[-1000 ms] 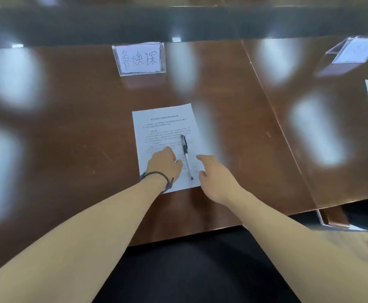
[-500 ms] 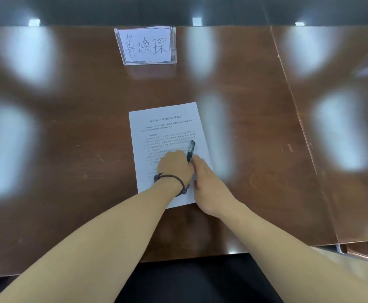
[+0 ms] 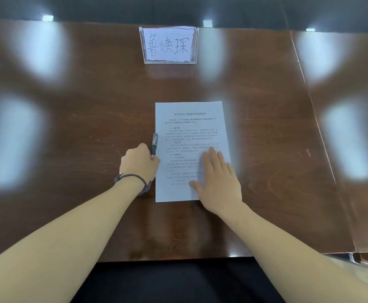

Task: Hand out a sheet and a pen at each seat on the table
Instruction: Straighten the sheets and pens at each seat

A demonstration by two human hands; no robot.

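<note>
Sheet (image 3: 190,136) pinned flat under straight right fingers (image 3: 219,159); pen (image 3: 154,143) apparently gripped in curled left fingers (image 3: 144,149), just left of it.

Brown table (image 3: 69,132): sheet (image 3: 189,127), name stand (image 3: 169,45).

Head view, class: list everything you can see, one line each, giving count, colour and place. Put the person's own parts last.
table: one, dark brown, glossy, fills the view
name card: one, white in a clear stand, far edge, centre
sheet: one, white with print, flat on the table, centre
pen: one, dark, along the sheet's left edge
wristband: one, dark, on the left wrist
left hand: one, fingers curled round the pen's lower end
right hand: one, flat, pressing the sheet's lower right part
</note>
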